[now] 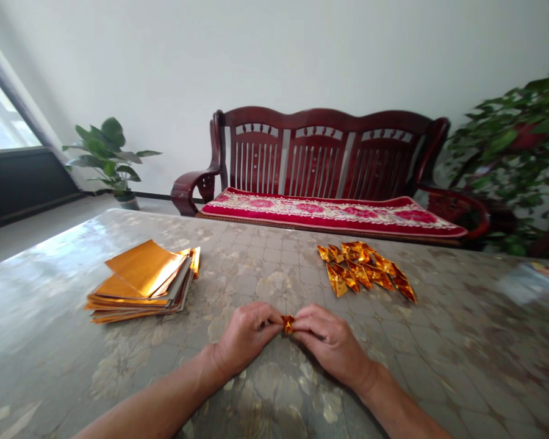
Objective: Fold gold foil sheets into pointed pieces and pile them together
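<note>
A small folded piece of gold foil paper (288, 324) is pinched between my two hands, just above or on the table near its front middle. My left hand (251, 332) grips its left end between thumb and fingers. On the right end, my right hand (332, 341) holds it in the same kind of pinch. The fingers cover both ends, so only the shiny middle shows. A stack of gold foil paper sheets (141, 268) lies to the left, its top sheets turned askew. Several folded gold foil pieces (366, 268) with pointed ends lie grouped beyond my right hand.
The table (238, 256) has a patterned, glossy cover. Behind it stands a dark red wooden bench (318, 164) with a red floral cushion (329, 210). Potted plants stand at left (112, 158) and right (521, 146). A clear plastic bag (531, 283) lies at the table's right edge.
</note>
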Demonstrator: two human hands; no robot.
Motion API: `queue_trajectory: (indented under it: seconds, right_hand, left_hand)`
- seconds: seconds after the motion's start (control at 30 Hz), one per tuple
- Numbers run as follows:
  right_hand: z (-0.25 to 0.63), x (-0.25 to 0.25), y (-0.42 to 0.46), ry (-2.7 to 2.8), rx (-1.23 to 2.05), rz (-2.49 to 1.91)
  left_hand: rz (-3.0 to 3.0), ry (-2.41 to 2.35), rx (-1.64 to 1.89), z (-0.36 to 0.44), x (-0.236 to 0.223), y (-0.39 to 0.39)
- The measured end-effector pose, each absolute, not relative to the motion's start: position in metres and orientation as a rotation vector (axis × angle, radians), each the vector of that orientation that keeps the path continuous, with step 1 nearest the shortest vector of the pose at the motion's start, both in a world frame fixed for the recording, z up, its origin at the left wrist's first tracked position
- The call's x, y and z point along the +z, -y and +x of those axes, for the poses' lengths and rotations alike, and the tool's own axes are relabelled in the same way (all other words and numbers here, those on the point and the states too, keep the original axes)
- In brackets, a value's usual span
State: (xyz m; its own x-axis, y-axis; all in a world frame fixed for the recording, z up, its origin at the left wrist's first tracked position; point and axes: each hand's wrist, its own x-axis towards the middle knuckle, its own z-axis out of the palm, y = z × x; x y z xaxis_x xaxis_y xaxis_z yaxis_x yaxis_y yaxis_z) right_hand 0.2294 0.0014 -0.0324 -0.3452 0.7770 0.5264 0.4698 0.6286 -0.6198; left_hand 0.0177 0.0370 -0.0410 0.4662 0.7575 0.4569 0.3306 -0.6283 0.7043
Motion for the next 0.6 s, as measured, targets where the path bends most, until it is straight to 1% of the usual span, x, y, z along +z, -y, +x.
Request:
queue_trajectory:
  seconds: [0.6]
  right_hand:
    - [0.218,-0.034,0.000,1.893,0.476,-1.039]
  left_hand:
    - [2.149,-0.924,1.051,0.026,-0.043,-0.032]
